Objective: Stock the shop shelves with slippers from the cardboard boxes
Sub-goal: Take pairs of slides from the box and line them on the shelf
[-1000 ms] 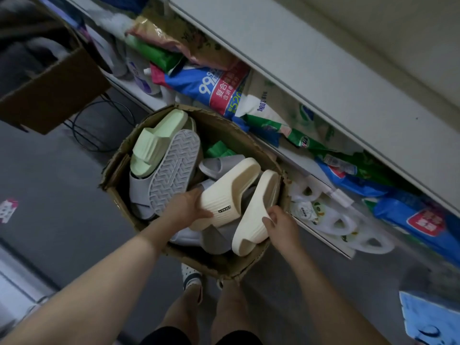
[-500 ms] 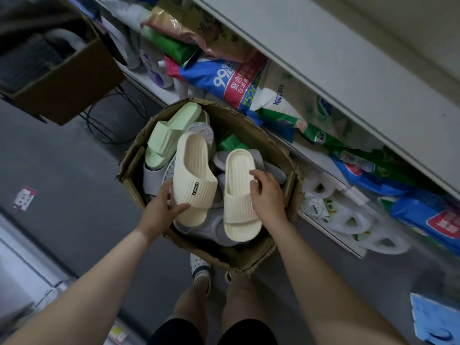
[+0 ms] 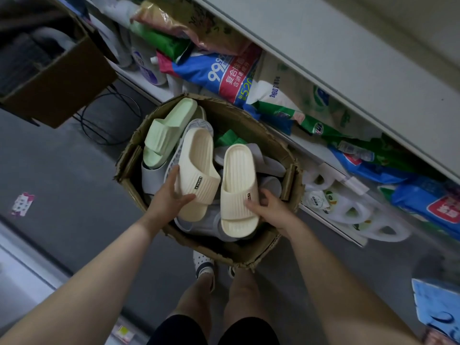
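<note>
An open cardboard box stands on the floor in front of my feet, full of slippers. My left hand grips one cream slipper by its strap side, footbed up. My right hand grips the matching cream slipper at its strap, footbed up beside the first. Both sit over the box. A pale green slipper lies at the box's back left. Grey slippers lie under and around them.
A low white shelf to the right holds detergent bags and white bottles. A white shelf board runs above it. Another cardboard box sits at upper left, with black cables on the grey floor.
Both cream slippers have been turned footbed up and brought side by side. My right hand slid from the slipper's middle down to its strap. The view has shifted slightly.
</note>
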Action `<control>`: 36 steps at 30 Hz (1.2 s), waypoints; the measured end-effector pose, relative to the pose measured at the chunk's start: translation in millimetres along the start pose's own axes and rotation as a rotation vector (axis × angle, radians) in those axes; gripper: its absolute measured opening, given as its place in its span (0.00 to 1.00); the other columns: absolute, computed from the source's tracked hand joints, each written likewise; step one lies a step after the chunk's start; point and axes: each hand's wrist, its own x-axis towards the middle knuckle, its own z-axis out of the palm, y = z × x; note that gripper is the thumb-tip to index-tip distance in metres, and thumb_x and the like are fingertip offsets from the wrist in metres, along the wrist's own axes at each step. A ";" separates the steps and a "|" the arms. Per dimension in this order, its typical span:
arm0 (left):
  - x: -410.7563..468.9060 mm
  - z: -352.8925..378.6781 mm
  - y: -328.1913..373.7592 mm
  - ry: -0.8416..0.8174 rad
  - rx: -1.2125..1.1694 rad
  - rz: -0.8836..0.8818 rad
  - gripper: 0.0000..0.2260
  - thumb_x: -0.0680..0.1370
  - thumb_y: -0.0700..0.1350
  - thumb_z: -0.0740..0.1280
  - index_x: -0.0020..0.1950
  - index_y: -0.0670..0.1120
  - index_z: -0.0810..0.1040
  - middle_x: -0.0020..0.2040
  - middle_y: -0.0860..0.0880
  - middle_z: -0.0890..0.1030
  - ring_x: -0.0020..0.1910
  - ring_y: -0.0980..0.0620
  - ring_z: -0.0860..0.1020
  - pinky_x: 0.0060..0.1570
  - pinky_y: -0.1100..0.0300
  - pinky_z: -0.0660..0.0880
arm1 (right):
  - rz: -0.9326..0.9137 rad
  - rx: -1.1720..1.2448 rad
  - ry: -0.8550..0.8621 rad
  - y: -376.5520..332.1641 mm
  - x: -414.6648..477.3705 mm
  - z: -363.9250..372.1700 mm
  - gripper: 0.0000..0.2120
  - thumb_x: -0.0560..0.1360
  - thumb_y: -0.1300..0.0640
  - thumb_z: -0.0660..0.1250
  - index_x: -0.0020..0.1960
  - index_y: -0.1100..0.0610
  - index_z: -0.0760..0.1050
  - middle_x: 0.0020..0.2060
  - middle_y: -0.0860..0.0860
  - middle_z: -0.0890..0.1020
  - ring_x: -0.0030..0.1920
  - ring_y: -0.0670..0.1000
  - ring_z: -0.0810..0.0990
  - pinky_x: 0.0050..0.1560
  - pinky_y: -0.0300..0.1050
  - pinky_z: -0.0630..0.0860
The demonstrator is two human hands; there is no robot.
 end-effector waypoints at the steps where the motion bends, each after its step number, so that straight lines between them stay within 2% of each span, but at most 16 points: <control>1: -0.1 -1.6 -0.9 -0.006 -0.007 -0.004 0.42 0.73 0.51 0.73 0.77 0.61 0.48 0.67 0.43 0.74 0.62 0.42 0.75 0.61 0.43 0.73 | -0.005 -0.025 -0.018 3.8 -0.9 -1.1 0.45 0.69 0.50 0.77 0.78 0.51 0.56 0.68 0.52 0.73 0.66 0.53 0.73 0.68 0.56 0.71; 2: -0.3 -3.6 -1.6 -0.013 -0.013 -0.006 0.42 0.72 0.52 0.73 0.76 0.62 0.48 0.68 0.44 0.74 0.62 0.43 0.75 0.61 0.42 0.72 | -0.007 -0.048 -0.017 7.4 -1.6 -1.2 0.46 0.68 0.55 0.79 0.78 0.51 0.57 0.67 0.51 0.74 0.67 0.52 0.73 0.68 0.55 0.71; 4: -0.5 -7.2 -3.8 -0.027 -0.020 -0.003 0.42 0.72 0.54 0.73 0.75 0.65 0.48 0.69 0.46 0.72 0.62 0.43 0.75 0.62 0.43 0.72 | -0.006 -0.063 0.018 13.2 -3.3 0.7 0.40 0.67 0.57 0.79 0.74 0.51 0.64 0.64 0.50 0.75 0.66 0.51 0.73 0.68 0.54 0.71; 6: -3.6 -8.4 -1.9 -0.023 -0.024 0.007 0.41 0.72 0.53 0.73 0.76 0.63 0.50 0.69 0.49 0.70 0.61 0.44 0.74 0.62 0.45 0.72 | -0.016 -0.084 0.038 15.0 -3.9 4.1 0.34 0.67 0.55 0.79 0.68 0.50 0.69 0.60 0.47 0.76 0.63 0.51 0.75 0.66 0.54 0.72; 9: -8.7 -9.5 -0.2 -0.005 -0.051 0.039 0.38 0.74 0.50 0.72 0.77 0.60 0.53 0.64 0.54 0.69 0.57 0.50 0.73 0.56 0.52 0.74 | -0.059 -0.063 0.061 14.3 -3.1 6.5 0.32 0.66 0.52 0.79 0.65 0.49 0.68 0.59 0.47 0.77 0.61 0.50 0.76 0.65 0.55 0.74; 17: -26.7 -18.1 6.7 -0.036 -0.276 0.073 0.32 0.75 0.43 0.71 0.76 0.54 0.62 0.64 0.48 0.73 0.60 0.51 0.74 0.51 0.60 0.73 | -0.183 0.063 0.105 7.2 -21.5 -3.1 0.30 0.72 0.57 0.75 0.71 0.54 0.69 0.55 0.52 0.81 0.55 0.52 0.81 0.56 0.56 0.80; 21: -35.5 -23.5 14.7 -0.063 -0.314 0.066 0.30 0.76 0.42 0.69 0.75 0.52 0.63 0.65 0.44 0.74 0.60 0.47 0.76 0.56 0.53 0.75 | -0.227 -0.051 0.113 -8.3 -45.8 -11.4 0.29 0.74 0.55 0.72 0.72 0.45 0.67 0.56 0.49 0.79 0.58 0.51 0.78 0.61 0.58 0.76; 24: -44.3 -22.7 27.3 -0.068 -0.345 0.066 0.28 0.77 0.40 0.68 0.75 0.51 0.64 0.64 0.44 0.75 0.58 0.47 0.76 0.48 0.59 0.75 | -0.266 -0.115 0.137 -18.4 -71.1 -19.8 0.28 0.77 0.56 0.68 0.74 0.46 0.63 0.58 0.47 0.77 0.61 0.53 0.77 0.64 0.60 0.73; 25: -47.3 -21.9 32.4 -0.072 -0.353 0.072 0.27 0.77 0.39 0.68 0.74 0.51 0.65 0.63 0.43 0.75 0.58 0.47 0.76 0.47 0.61 0.75 | -0.271 -0.117 0.161 -20.1 -80.1 -24.8 0.27 0.78 0.56 0.66 0.74 0.48 0.62 0.59 0.47 0.77 0.62 0.53 0.76 0.65 0.59 0.72; 27: -49.5 -20.6 42.5 -0.090 -0.339 0.086 0.26 0.77 0.40 0.68 0.74 0.53 0.65 0.63 0.43 0.76 0.58 0.46 0.77 0.50 0.58 0.75 | -0.300 -0.096 0.215 -21.2 -98.5 -37.1 0.26 0.80 0.55 0.63 0.76 0.49 0.61 0.64 0.49 0.75 0.65 0.52 0.74 0.67 0.58 0.71; 31: -57.2 -12.6 82.7 -0.156 -0.285 0.218 0.24 0.78 0.43 0.67 0.72 0.56 0.68 0.60 0.47 0.80 0.60 0.48 0.77 0.61 0.48 0.74 | -0.369 -0.062 0.360 -17.8 -137.7 -70.0 0.23 0.82 0.49 0.58 0.76 0.41 0.59 0.69 0.47 0.73 0.67 0.50 0.72 0.67 0.57 0.71; 32: -57.8 -6.1 96.6 -0.165 -0.278 0.268 0.23 0.78 0.42 0.67 0.71 0.57 0.69 0.58 0.49 0.81 0.58 0.51 0.78 0.61 0.48 0.74 | -0.387 -0.050 0.407 -16.7 -149.0 -80.1 0.22 0.83 0.48 0.57 0.76 0.40 0.58 0.69 0.47 0.73 0.68 0.49 0.72 0.67 0.55 0.71; 34: -61.3 7.8 131.0 -0.200 -0.279 0.350 0.21 0.79 0.39 0.64 0.67 0.59 0.71 0.54 0.55 0.82 0.53 0.58 0.79 0.56 0.55 0.75 | -0.436 -0.045 0.518 -13.9 -169.9 -101.9 0.20 0.83 0.49 0.55 0.75 0.44 0.61 0.68 0.46 0.73 0.67 0.47 0.72 0.65 0.47 0.69; 36: -60.3 26.4 167.1 -0.251 -0.265 0.424 0.21 0.79 0.38 0.63 0.66 0.60 0.72 0.53 0.56 0.83 0.52 0.57 0.79 0.52 0.58 0.77 | -0.478 -0.028 0.635 -10.1 -191.6 -126.8 0.19 0.84 0.53 0.54 0.74 0.48 0.63 0.62 0.43 0.73 0.62 0.44 0.72 0.59 0.39 0.67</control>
